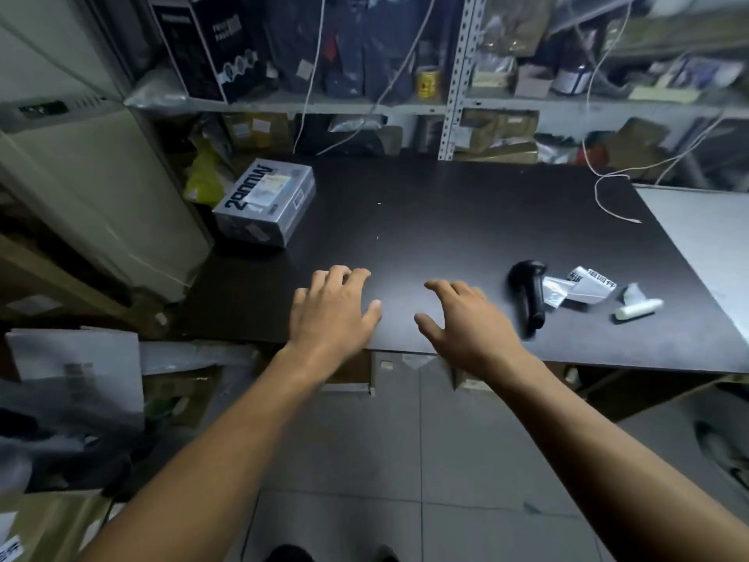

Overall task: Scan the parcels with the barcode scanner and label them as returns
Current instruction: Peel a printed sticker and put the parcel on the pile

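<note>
A silver-grey boxed parcel (265, 202) with a label on top lies at the far left of the black table (446, 221). The black barcode scanner (529, 292) lies on its side at the right, beside a strip of white return labels (583, 288) and a white marker-like stick (638, 310). My left hand (336, 308) and my right hand (462, 318) hover palm-down over the table's front edge, fingers spread and loosely bent, holding nothing. The right hand is a short way left of the scanner.
Metal shelves (458, 75) packed with boxes and bags stand behind the table. A white cable (608, 200) trails onto the back right corner. Cardboard boxes and bagged parcels (77, 383) are stacked on the floor at the left. A pale tabletop (705, 237) adjoins at the right.
</note>
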Motion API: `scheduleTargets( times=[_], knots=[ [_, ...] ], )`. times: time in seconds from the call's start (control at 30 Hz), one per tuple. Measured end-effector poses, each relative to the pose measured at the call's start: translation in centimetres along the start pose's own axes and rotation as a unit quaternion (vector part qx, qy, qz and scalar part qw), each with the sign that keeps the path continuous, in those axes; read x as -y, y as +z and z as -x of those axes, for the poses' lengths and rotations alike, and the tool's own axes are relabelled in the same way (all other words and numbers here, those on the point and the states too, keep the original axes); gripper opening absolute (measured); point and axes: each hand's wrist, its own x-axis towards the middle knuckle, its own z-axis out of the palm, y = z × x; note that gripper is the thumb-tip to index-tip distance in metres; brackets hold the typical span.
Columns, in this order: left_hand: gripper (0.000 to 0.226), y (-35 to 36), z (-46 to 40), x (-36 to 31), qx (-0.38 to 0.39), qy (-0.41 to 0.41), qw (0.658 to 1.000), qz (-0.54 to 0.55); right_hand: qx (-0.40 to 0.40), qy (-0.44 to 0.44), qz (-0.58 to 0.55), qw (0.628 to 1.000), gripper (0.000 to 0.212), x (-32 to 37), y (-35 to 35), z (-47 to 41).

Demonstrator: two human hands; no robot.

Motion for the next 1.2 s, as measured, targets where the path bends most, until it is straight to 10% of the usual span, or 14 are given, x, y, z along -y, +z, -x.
scheduleTargets(
  times=[0.73,1.2],
  knots=[
    [0.046,1.8,-20.7,20.7,0.002,-0.146,0.982,0.119,0.128,-0.033,-0.025,0.991,0.060,10.3,4.9,-26.2],
    [0.090,6.8,-34.8,34.4,0.073,-0.249,0.944,0.206,0.218,0.016,-0.101,0.971,0.085,20.3,11.7,-46.0]
  ],
)
